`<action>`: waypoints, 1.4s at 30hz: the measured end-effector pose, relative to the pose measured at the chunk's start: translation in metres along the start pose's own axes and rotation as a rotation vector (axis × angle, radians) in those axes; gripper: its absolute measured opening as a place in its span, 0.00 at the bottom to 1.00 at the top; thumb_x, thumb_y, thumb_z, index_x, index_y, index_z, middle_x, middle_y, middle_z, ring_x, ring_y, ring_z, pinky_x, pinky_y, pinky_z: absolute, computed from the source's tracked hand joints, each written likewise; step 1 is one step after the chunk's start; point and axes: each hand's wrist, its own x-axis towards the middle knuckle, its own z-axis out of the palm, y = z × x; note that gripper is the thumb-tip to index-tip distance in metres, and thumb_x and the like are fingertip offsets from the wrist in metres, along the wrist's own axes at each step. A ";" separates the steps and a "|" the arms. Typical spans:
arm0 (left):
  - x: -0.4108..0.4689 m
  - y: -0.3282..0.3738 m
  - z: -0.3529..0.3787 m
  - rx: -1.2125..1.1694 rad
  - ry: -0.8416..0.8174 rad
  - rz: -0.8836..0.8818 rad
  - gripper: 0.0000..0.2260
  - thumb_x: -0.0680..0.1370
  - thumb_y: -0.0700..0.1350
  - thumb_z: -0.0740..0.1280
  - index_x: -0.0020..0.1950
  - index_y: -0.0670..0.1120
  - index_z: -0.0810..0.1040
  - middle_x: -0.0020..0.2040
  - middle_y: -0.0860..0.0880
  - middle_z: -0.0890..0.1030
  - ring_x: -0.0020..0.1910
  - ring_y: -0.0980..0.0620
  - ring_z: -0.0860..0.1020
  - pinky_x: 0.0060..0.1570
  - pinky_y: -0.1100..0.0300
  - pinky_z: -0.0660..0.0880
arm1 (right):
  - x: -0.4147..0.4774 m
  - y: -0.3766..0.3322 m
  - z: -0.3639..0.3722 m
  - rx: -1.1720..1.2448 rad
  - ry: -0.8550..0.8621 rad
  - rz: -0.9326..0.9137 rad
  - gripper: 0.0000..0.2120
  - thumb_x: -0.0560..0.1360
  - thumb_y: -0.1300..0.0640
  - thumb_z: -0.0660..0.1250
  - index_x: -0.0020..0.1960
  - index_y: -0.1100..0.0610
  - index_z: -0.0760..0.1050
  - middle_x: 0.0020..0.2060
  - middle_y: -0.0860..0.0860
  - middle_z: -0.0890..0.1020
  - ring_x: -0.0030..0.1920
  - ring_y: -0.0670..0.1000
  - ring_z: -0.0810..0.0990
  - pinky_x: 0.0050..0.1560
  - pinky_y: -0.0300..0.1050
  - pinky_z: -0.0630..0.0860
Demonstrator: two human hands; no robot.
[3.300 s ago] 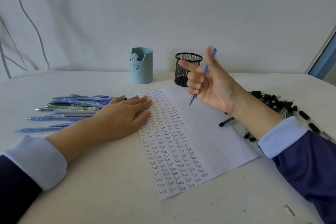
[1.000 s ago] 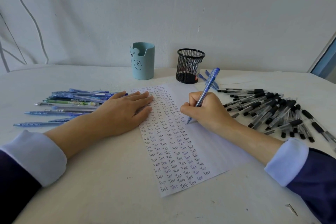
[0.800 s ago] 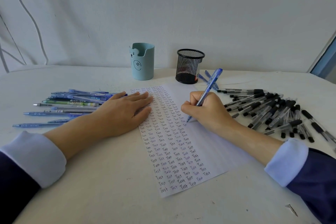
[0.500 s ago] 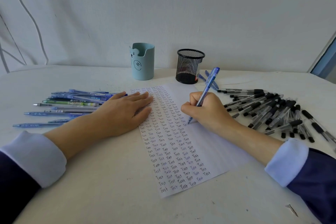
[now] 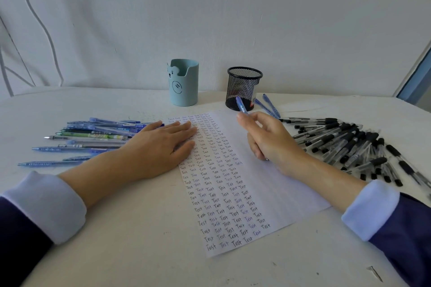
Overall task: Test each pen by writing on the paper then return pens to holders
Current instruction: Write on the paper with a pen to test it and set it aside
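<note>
One paper [image 5: 275, 193] is laid on the table [image 5: 116, 251], its left part filled with columns of the word "Test". The left hand [image 5: 158, 149] is pressed flat on the paper's left edge, fingers straight, nothing held. One blue pen [image 5: 241, 105] is gripped in the right hand [image 5: 268, 140], fingers curled round it, above the paper's right half. Its upper end is seen past the forefinger; whether its tip touches the sheet cannot be told. Two holders are stood beyond the paper: a blue cup [image 5: 184, 82] and a mesh cup [image 5: 243, 88]. Two loose blue pens [image 5: 268, 106] are laid just right of the mesh cup. About a dozen pens [image 5: 93, 133], mostly blue, one green, are spread at left. A heap of black pens [image 5: 345, 142] at right is too overlapped to be counted.
</note>
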 end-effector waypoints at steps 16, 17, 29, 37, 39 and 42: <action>0.002 -0.003 0.004 0.002 0.021 0.007 0.38 0.70 0.69 0.32 0.79 0.61 0.50 0.78 0.60 0.51 0.77 0.62 0.50 0.77 0.55 0.46 | 0.039 -0.037 -0.049 0.670 0.089 0.179 0.09 0.78 0.48 0.65 0.46 0.52 0.77 0.27 0.47 0.78 0.22 0.41 0.67 0.26 0.32 0.63; 0.002 -0.003 0.004 0.002 0.020 0.009 0.38 0.70 0.69 0.32 0.79 0.61 0.50 0.78 0.61 0.51 0.77 0.62 0.50 0.77 0.55 0.46 | 0.049 -0.042 -0.059 0.612 0.117 0.156 0.10 0.78 0.47 0.65 0.46 0.52 0.78 0.28 0.46 0.80 0.26 0.41 0.69 0.30 0.34 0.63; 0.003 -0.006 0.007 -0.006 0.018 0.012 0.42 0.67 0.73 0.27 0.78 0.62 0.48 0.78 0.62 0.50 0.77 0.63 0.48 0.76 0.57 0.44 | 0.151 0.036 -0.107 -0.300 0.313 0.469 0.09 0.77 0.58 0.66 0.43 0.64 0.76 0.36 0.60 0.76 0.34 0.55 0.73 0.37 0.46 0.70; 0.002 -0.004 0.006 -0.014 0.030 0.001 0.38 0.70 0.69 0.31 0.78 0.62 0.49 0.78 0.62 0.49 0.76 0.64 0.47 0.77 0.57 0.44 | 0.158 0.044 -0.080 -0.522 0.420 0.374 0.15 0.75 0.53 0.72 0.51 0.65 0.75 0.55 0.61 0.81 0.55 0.59 0.79 0.44 0.43 0.71; 0.001 -0.004 0.006 -0.023 0.035 0.003 0.37 0.70 0.69 0.31 0.78 0.62 0.49 0.78 0.62 0.50 0.77 0.63 0.48 0.76 0.57 0.44 | 0.159 0.046 -0.081 -0.499 0.399 0.363 0.15 0.75 0.53 0.72 0.51 0.64 0.75 0.56 0.60 0.81 0.51 0.58 0.78 0.45 0.43 0.71; 0.002 -0.005 0.007 -0.023 0.039 0.005 0.37 0.70 0.69 0.32 0.78 0.62 0.50 0.78 0.62 0.50 0.77 0.63 0.48 0.77 0.56 0.44 | 0.161 0.046 -0.085 -0.403 0.352 0.321 0.20 0.72 0.50 0.75 0.56 0.64 0.77 0.55 0.57 0.80 0.54 0.56 0.78 0.52 0.45 0.74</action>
